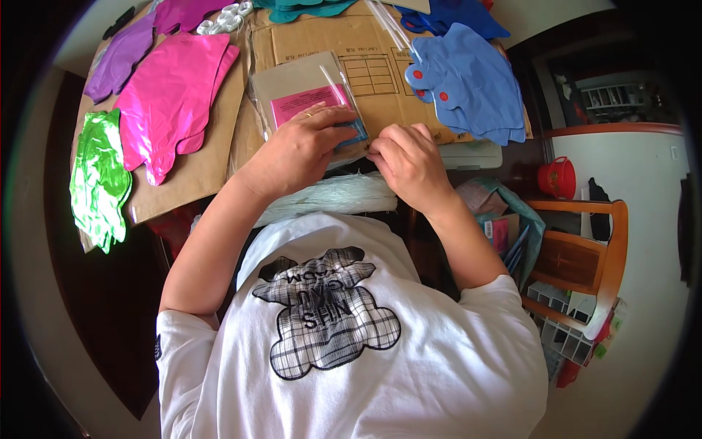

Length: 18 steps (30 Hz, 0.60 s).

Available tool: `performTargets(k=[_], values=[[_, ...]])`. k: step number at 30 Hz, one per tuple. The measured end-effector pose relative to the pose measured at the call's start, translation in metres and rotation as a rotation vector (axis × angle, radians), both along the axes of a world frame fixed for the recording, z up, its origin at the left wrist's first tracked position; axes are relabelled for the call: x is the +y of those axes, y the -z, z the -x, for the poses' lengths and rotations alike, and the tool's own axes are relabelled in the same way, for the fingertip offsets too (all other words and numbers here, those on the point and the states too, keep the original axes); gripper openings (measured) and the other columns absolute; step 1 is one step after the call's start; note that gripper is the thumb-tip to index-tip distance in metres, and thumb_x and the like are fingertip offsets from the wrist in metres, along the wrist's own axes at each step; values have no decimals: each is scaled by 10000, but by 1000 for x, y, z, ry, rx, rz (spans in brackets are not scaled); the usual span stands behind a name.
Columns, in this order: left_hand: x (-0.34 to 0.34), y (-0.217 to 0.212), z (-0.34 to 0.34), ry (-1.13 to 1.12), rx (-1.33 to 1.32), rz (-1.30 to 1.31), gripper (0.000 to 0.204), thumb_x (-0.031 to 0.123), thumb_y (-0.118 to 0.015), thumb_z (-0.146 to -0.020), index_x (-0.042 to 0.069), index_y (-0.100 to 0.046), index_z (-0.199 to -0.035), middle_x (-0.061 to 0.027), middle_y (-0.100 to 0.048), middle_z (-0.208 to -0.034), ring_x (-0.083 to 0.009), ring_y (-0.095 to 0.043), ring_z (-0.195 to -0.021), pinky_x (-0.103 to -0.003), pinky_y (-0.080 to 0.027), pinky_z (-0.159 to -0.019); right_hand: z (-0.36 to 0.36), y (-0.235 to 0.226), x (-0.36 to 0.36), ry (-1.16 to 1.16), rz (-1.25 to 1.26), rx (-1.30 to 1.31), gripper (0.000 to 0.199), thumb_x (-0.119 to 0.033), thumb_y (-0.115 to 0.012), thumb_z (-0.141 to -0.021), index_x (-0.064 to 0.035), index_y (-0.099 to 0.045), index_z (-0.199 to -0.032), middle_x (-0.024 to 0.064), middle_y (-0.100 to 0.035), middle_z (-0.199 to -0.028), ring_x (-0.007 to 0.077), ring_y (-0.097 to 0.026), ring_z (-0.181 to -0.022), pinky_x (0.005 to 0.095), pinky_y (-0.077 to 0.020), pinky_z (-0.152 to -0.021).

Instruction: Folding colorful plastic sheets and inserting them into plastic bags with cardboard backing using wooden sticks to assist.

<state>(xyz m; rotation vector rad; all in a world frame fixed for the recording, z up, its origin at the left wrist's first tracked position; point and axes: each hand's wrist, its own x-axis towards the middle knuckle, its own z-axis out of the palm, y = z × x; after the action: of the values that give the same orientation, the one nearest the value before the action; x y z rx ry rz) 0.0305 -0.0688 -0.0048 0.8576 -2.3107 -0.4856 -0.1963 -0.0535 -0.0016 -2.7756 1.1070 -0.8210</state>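
A flat clear plastic bag (301,69) lies on the cardboard-covered table in front of me. Inside it show a grey-brown card, a pink printed sheet (281,110), thin white sticks (329,79) and something blue near the lower right. My left hand (316,139) lies over the bag's lower part, fingers stretched to the right and pressing on it. Closed in a pinch, my right hand (411,162) is at the bag's lower right corner; its fingertips partly hide the plastic edge.
A bundle of white strings (329,199) lies along the near table edge. Left are pink (172,99), green (101,172) and purple (123,58) foil shapes; blue ones (475,88) lie right. White rings (225,20) sit at the back. A wooden chair (578,256) holds an open bag.
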Motion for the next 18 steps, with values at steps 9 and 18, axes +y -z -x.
performTargets(k=[9, 18], values=[[0, 2, -2, -4, 5, -30, 371, -75, -583, -765, 32, -649, -1115, -145, -597, -1244, -335, -570, -1157, -450, -413, -1066, 1, -9, -1, -37, -119, -15, 196, -16, -712, -736, -52, -562, -857, 58, -561, -858, 247, -566, -804, 370, -407, -746], [-1, 2, -2, 5, 10, -32, 336, -54, -600, -789, 37, -658, -1107, -128, -608, -1229, -337, -586, -1120, -423, -458, -1011, -2, -13, 19, -110, -261, -14, 183, -22, -692, -744, -68, -533, -824, 58, -533, -838, 255, -545, -778, 367, -400, -743]])
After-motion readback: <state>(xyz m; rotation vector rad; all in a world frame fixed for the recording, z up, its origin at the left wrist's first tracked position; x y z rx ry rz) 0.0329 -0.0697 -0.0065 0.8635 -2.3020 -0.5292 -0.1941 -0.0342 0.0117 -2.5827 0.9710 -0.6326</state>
